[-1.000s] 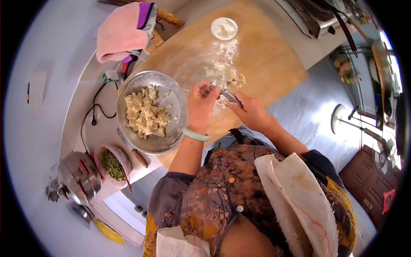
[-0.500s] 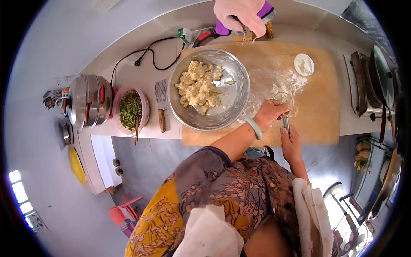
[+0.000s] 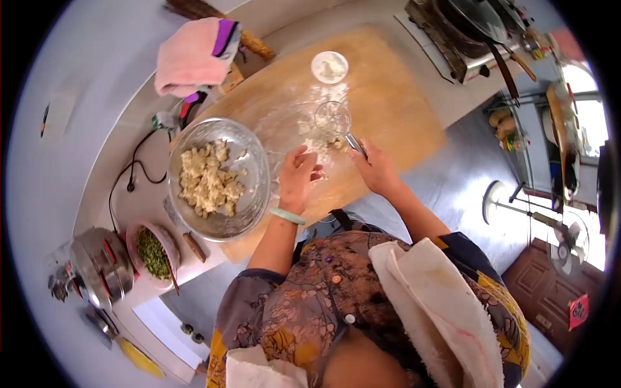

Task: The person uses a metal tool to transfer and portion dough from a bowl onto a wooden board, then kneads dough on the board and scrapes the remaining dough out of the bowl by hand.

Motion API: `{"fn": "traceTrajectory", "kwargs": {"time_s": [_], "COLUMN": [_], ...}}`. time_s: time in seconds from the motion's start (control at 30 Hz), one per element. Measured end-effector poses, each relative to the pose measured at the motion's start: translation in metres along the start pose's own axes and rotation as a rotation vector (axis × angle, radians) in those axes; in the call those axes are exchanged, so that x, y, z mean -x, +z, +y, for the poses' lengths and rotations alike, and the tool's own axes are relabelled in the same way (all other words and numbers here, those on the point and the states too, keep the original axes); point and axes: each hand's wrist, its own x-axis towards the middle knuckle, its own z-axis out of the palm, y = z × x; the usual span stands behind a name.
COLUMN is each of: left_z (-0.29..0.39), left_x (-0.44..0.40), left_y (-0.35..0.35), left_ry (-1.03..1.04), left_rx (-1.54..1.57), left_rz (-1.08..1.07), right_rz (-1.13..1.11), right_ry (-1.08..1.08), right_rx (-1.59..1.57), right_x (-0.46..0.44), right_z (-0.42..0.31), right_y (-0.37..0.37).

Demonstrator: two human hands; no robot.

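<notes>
My right hand [image 3: 375, 169] is closed on the metal handle of a wire whisk [image 3: 333, 119]. The round wire head lies over a floury patch of the wooden board [image 3: 401, 116]. My left hand [image 3: 300, 176], a pale green bangle at its wrist, is off the whisk, with loosely bent fingers apart and nothing in them. Left of it stands a large steel bowl [image 3: 259, 207] holding crumbly pale dough [image 3: 208, 181]. Small dough crumbs [image 3: 337, 143] lie by the whisk. A white dish [image 3: 330, 67] with a pale substance sits farther back on the board.
Left of the board are a bowl of chopped greens [image 3: 152, 252] with chopsticks, a steel pot [image 3: 100, 268] and a wooden knife handle [image 3: 194, 247]. A pink towel [image 3: 191, 57] is at the back. At the far right stand a gas stove with a pan [image 3: 475, 19] and a fan [image 3: 568, 244].
My left hand has let go of the whisk's wire head and drawn back to the left. My right hand still holds the handle. The view has turned to the right.
</notes>
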Motion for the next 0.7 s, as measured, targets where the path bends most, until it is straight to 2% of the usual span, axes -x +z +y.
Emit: {"fn": "traceTrajectory", "kwargs": {"time_s": [0.03, 0.13, 0.23, 0.33, 0.37, 0.43, 0.47, 0.53, 0.63, 0.7], "left_z": [-0.006, -0.018, -0.024, -0.029, -0.031, -0.043, -0.048, -0.039, -0.042, -0.049], "left_x": [-0.004, -0.006, -0.005, -0.007, -0.008, -0.009, -0.01, -0.006, -0.003, -0.002], "left_y": [-0.008, -0.02, -0.02, -0.025, -0.027, -0.03, -0.032, -0.032, -0.04, -0.046], "left_ry": [0.009, 0.035, 0.021, -0.008, -0.013, 0.256, 0.389, 0.441, 0.529, 0.55], "left_rx": [-0.062, -0.221, -0.262, -0.316, -0.344, -0.545, -0.643, -0.718, -0.783, -0.802], "left_rz": [-0.026, -0.062, -0.061, -0.077, -0.088, -0.013, 0.028, -0.021, -0.037, -0.029], "right_rz": [0.057, 0.101, 0.157, 0.237, 0.228, 0.212, 0.239, 0.288, 0.365, 0.32], "right_ry": [-0.052, -0.03, 0.099, -0.025, 0.038, 0.16, 0.133, 0.076, 0.031, 0.114], "right_rx": [-0.032, -0.086, -0.01, 0.113, 0.156, 0.244, 0.335, 0.512, 0.552, 0.384], "right_x": [-0.002, -0.018, -0.048, -0.087, -0.099, -0.126, -0.141, -0.165, -0.176, -0.181], "right_z": [0.009, 0.035, 0.062, 0.073, 0.072, 0.07, 0.078, 0.094, 0.097, 0.113], "right_y": [0.0, -0.011, -0.028, -0.057, -0.063, -0.075, -0.076, -0.075, -0.078, -0.085]}}
